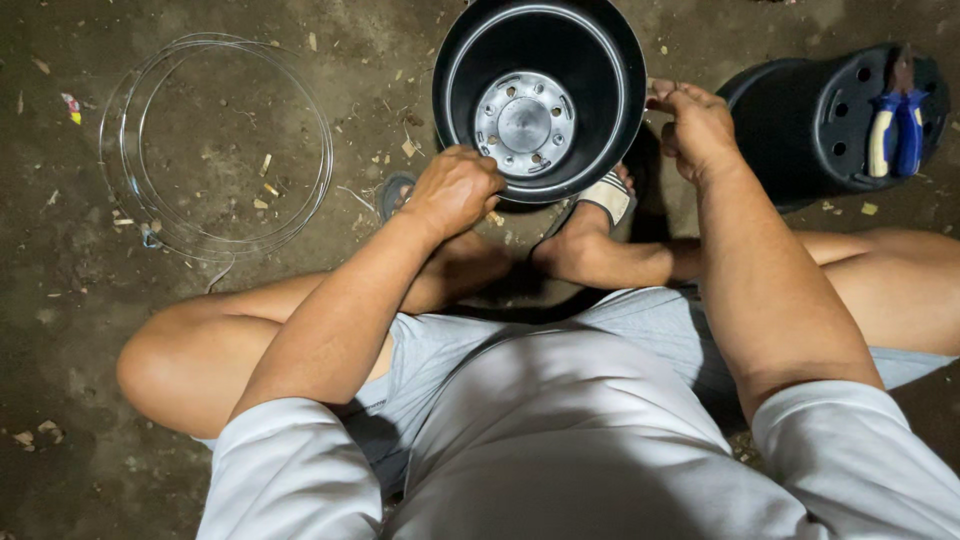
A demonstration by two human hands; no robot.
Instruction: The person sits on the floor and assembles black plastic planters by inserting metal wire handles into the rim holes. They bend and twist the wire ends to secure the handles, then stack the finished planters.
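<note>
Pot, round and of smooth black plastic, seen from above with its mouth tilted toward the camera; it sits on the floor just beyond the person's feet. A pale line rings the inner wall below the rim. The base shows as a grey, glossy disc with a raised centre and a circle of small holes. Left hand curls shut over the near rim at the lower left, knuckles up. Right hand closes on the rim at the right side, fingers bent over the edge. The two hands stand apart, one on each side of the pot. Second pot, also black plastic, lies upturned to the right, its perforated base bearing pliers with blue and cream handles. Wire coil, thin and clear or silvery, lies in loose round loops to the left. The floor is dark, rough concrete, strewn with pale chips and debris.
</note>
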